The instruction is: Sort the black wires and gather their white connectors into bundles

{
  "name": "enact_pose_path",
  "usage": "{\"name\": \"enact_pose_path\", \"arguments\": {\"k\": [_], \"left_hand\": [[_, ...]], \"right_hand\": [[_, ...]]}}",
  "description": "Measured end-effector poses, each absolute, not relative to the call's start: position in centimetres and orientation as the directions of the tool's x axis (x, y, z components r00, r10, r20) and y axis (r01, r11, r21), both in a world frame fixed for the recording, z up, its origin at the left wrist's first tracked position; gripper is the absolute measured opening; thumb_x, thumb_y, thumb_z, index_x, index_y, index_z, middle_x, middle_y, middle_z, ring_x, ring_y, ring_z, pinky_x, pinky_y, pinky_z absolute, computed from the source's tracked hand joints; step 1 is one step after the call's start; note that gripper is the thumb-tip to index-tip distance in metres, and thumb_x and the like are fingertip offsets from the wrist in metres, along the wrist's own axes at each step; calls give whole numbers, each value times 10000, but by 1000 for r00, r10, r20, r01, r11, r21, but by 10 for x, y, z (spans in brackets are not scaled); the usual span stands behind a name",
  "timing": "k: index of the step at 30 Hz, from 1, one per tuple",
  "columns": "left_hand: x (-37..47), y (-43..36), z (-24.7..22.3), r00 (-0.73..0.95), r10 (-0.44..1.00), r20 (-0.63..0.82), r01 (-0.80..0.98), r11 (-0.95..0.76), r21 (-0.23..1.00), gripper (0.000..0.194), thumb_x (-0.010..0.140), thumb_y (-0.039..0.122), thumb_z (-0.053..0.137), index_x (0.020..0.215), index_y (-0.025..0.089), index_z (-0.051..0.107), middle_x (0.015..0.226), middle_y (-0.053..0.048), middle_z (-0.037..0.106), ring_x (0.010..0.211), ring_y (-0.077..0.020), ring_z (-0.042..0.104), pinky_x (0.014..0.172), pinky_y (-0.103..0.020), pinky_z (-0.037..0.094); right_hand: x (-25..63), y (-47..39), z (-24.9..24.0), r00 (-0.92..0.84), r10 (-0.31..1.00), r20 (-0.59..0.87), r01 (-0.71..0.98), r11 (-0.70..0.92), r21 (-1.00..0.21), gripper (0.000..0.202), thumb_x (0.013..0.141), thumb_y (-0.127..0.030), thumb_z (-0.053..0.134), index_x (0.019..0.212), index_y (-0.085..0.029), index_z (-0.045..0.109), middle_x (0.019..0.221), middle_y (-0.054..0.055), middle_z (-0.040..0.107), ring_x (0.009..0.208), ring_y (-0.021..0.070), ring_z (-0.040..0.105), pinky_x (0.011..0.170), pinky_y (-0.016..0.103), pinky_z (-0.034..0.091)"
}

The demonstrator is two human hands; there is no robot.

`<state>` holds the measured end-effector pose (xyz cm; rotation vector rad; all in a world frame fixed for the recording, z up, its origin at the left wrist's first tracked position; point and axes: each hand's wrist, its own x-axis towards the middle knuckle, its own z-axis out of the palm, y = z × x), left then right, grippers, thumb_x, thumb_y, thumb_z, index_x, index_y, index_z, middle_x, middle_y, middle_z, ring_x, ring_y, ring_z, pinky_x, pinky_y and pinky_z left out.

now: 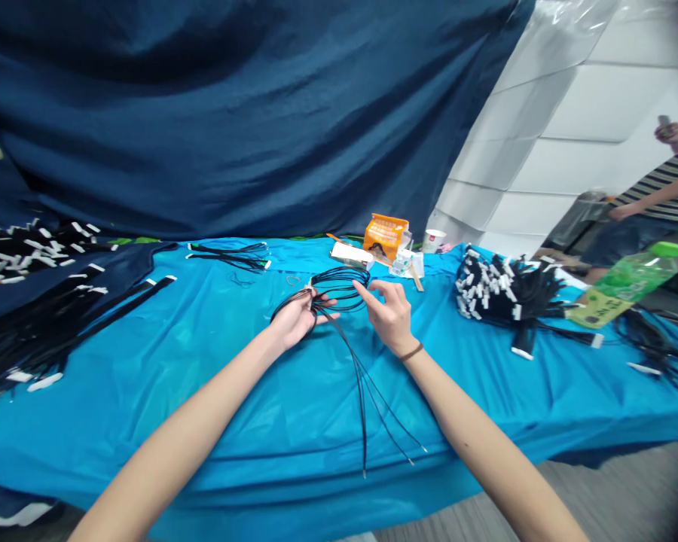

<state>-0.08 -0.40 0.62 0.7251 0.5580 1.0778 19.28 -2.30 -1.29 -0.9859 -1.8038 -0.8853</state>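
A bundle of thin black wires (339, 290) is in my left hand (297, 320), gripped near a small white connector (310, 284). Its wires curve to the right in loops, and a few loose strands with pale tips hang down over the table's front. My left fingers reach out partly under the loops. Just right of the loops is my right hand (392, 316), with a brown band on the wrist. One digit stretches out to the wires while other fingers curl; I see nothing held between them, and whether it touches a wire is unclear.
A blue cloth (215, 391) covers the table. Black cable bundles with white connectors lie at left (39, 316), back (231, 256) and right (497, 286). Behind stand an orange packet (385, 235) and a paper cup (432, 241). A green-capped bottle (627, 286) leans near a person (661, 188).
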Motion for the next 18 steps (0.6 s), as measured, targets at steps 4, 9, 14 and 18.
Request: {"name": "enact_pose_path", "arguments": {"k": [4,9,14,18], "left_hand": [[0,-6,7,394,917,-60,-585,301,754,209,854,149,355,700,139,495,752,-57,591,797,-208,621,822,-514,451],[2,-4,5,399,913,-80,-604,328,726,240,855,121,338,676,142,498,702,-45,574,803,-177,607,851,-452,447],[4,-4,3,452,883,-126,-548,386,742,245,852,127,351,666,146,509,679,-49,567,789,-167,592,798,-372,459],[3,-5,1,468,871,-153,-517,410,751,246,842,101,364,651,142,514,683,-42,567,715,-133,568,724,-301,457]], "right_hand": [[194,-23,-20,-320,255,912,896,394,204,428,858,-88,423,1217,-309,495,908,60,577,802,154,507,735,290,414],[180,-33,-23,-571,267,776,764,519,384,332,885,-138,434,1171,-274,532,919,36,633,796,137,538,651,279,386],[170,-39,-16,-700,185,689,656,548,519,280,885,-107,437,1108,-221,560,951,23,647,820,129,544,614,291,343],[170,-36,-14,-740,155,654,586,626,515,231,879,-111,462,1077,-179,558,929,28,646,828,125,539,616,296,327]]}}
